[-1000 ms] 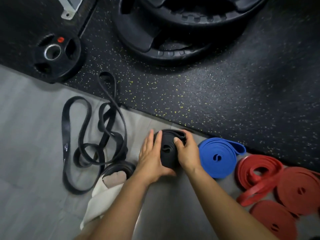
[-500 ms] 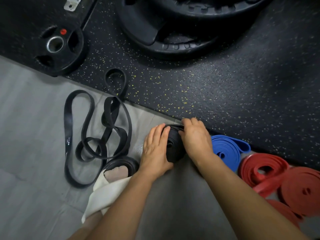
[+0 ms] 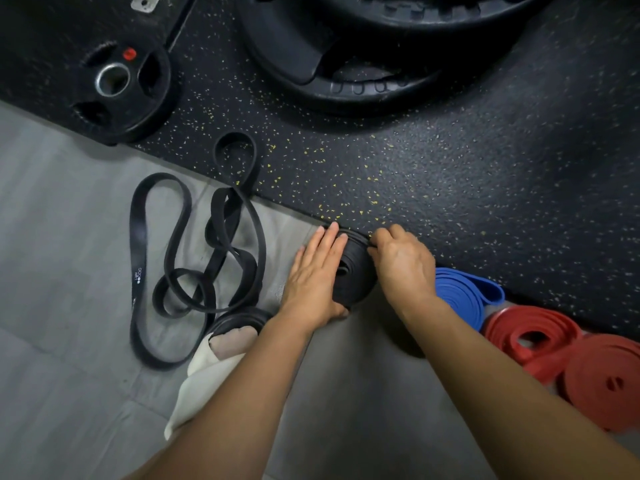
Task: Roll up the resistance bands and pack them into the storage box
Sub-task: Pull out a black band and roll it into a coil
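Red rolls and a blue roll lie finished at the right; no box shows, so packing seems wholly ahead. The black roll stands on edge, nearly wound: left hand flat against its side, fingers straight; right hand pinches its outer wrap. Loose bands beyond await rolling.

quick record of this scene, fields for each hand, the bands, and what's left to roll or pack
left hand: fingers straight, pressed flat on the side of the black roll
right hand: pinches the black roll's top edge
rolled, on floor: blue roll, red rolls, second black roll
unrolled: loose black bands
storage box: not in view
nearby: weight plates on rubber mat
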{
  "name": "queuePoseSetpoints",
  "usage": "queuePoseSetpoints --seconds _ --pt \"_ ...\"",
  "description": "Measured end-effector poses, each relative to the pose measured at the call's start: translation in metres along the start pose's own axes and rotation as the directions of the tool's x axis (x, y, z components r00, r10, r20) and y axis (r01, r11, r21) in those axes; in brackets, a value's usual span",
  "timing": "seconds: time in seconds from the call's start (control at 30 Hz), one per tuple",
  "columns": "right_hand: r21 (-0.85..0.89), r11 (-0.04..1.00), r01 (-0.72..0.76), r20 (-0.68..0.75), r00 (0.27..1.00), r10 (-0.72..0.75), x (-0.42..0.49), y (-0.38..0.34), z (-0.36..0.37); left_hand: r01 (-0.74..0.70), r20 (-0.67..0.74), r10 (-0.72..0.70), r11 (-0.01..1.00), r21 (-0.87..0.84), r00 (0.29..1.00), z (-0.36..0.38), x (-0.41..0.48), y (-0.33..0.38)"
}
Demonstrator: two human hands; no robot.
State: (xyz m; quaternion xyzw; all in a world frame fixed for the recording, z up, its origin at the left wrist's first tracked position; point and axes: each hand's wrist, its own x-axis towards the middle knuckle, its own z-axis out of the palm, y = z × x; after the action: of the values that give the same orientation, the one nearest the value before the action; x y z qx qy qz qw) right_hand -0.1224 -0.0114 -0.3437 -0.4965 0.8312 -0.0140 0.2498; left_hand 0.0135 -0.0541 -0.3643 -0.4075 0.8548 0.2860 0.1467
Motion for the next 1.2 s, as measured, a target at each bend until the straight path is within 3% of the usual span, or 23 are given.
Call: queuePoseSetpoints --seconds 0.23,0.27,0.3,0.33,0.37,0.4,0.43,0.47,0.53,0.6,0.7,0.83,0.87,0.93,1.03,1.13,1.2 --pt "0.036 0.999 -0.031 -0.040 0.999 0.032 -0.001 0.009 0.000 0.005 0.064 -0.006 1.000 0.015 0.998 -0.006 0.000 0.007" --pt "0.061 0.998 -0.024 -0.041 0.999 0.026 -0.003 0.011 0.000 -0.020 -0.040 0.019 0.999 -0.033 0.999 -0.009 -0.002 0.005" --pt "0.107 0.994 -0.032 -0.038 0.999 0.036 -0.004 0.013 0.000 -0.044 -0.230 0.026 0.996 -0.073 0.973 -0.014 -0.005 0.002" --pt "0.162 0.986 -0.045 -0.034 0.998 0.051 -0.006 0.014 0.000 -0.025 -0.452 -0.023 0.995 -0.100 0.892 -0.019 -0.008 -0.003" --pt "0.213 0.976 -0.055 -0.029 0.998 0.063 -0.009 0.015 0.000 0.051 -0.630 -0.124 0.990 -0.133 0.766 -0.026 -0.011 -0.008" --pt "0.254 0.965 -0.059 -0.023 0.997 0.067 -0.013 0.015 0.000 0.167 -0.717 -0.268 0.963 -0.210 0.643 -0.033 -0.013 -0.014" --pt "0.286 0.957 -0.054 -0.018 0.998 0.061 -0.017 0.014 0.001 0.291 -0.692 -0.430 0.903 -0.317 0.580 -0.040 -0.014 -0.020" --pt "0.310 0.950 -0.040 -0.013 0.999 0.047 -0.022 0.013 0.001 0.401 -0.580 -0.580 0.815 -0.419 0.573 -0.044 -0.012 -0.027" --pt "0.363 0.932 -0.009 0.002 1.000 0.009 -0.033 0.007 0.002 0.496 -0.336 -0.700 0.696 -0.519 0.631 -0.046 -0.009 -0.037" --pt "0.427 0.904 0.014 0.016 1.000 -0.023 -0.048 0.003 0.000 0.450 -0.283 -0.696 0.668 -0.593 0.660 -0.050 -0.005 -0.043" --pt "0.466 0.885 -0.009 0.077 0.997 -0.030 -0.074 0.004 -0.008 0.328 -0.245 -0.745 0.530 -0.782 0.621 -0.063 -0.008 -0.044" --pt "0.423 0.902 -0.085 0.206 0.979 -0.004 -0.112 0.008 -0.035 0.255 -0.069 -0.883 0.208 -0.944 0.465 -0.079 -0.038 -0.043" --pt "0.409 0.909 -0.085 0.214 0.977 -0.005 -0.121 0.009 -0.046 0.255 -0.049 -0.896 0.177 -0.951 0.441 -0.083 -0.049 -0.040" --pt "0.401 0.912 -0.090 0.223 0.975 -0.002 -0.135 0.008 -0.069 0.262 -0.093 -0.889 0.231 -0.937 0.449 -0.097 -0.071 -0.028" --pt "0.451 0.882 -0.133 0.212 0.977 0.039 -0.151 -0.002 -0.108 0.143 -0.181 -0.863 0.277 -0.950 0.472 -0.136 -0.102 -0.011" --pt "0.505 0.857 -0.107 0.165 0.986 0.025 -0.168 -0.019 -0.146 0.024 -0.178 -0.875 0.210 -0.977 0.449 -0.192 -0.138 0.007" --pt "0.514 0.855 -0.072 0.148 0.989 -0.005 -0.185 -0.035 -0.175 -0.070 -0.159 -0.867 0.143 -0.987 0.472 -0.224 -0.168 0.018"
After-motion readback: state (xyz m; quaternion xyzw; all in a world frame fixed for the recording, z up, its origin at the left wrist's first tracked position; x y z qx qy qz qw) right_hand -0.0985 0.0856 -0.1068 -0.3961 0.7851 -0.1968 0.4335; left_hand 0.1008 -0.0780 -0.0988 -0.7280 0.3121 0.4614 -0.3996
